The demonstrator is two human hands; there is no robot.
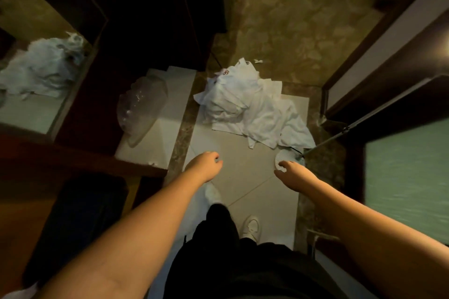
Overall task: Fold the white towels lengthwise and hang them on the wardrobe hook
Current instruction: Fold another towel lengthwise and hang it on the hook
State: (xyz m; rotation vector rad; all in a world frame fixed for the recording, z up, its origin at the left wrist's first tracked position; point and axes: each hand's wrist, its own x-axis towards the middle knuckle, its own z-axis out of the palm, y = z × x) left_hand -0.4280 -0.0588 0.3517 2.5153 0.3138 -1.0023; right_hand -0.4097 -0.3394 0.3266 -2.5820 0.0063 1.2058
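Observation:
A crumpled heap of white towels (252,107) lies on the tiled floor ahead of me, spilling toward the right. My left hand (206,165) hangs above the tiles just short of the heap, fingers loosely curled and holding nothing. My right hand (289,170) reaches out at the same height, loosely curled and empty, above a small round white object (283,156) on the floor. Neither hand touches the towels. No hook is visible in the dark wardrobe (150,7) at the upper left.
A mirror panel (36,75) on the left reflects the heap. A clear plastic bag (141,109) lies on the wardrobe's pale floor. A thin metal rod (340,133) slants by the dark door frame on the right. My white shoes and dark trousers stand below.

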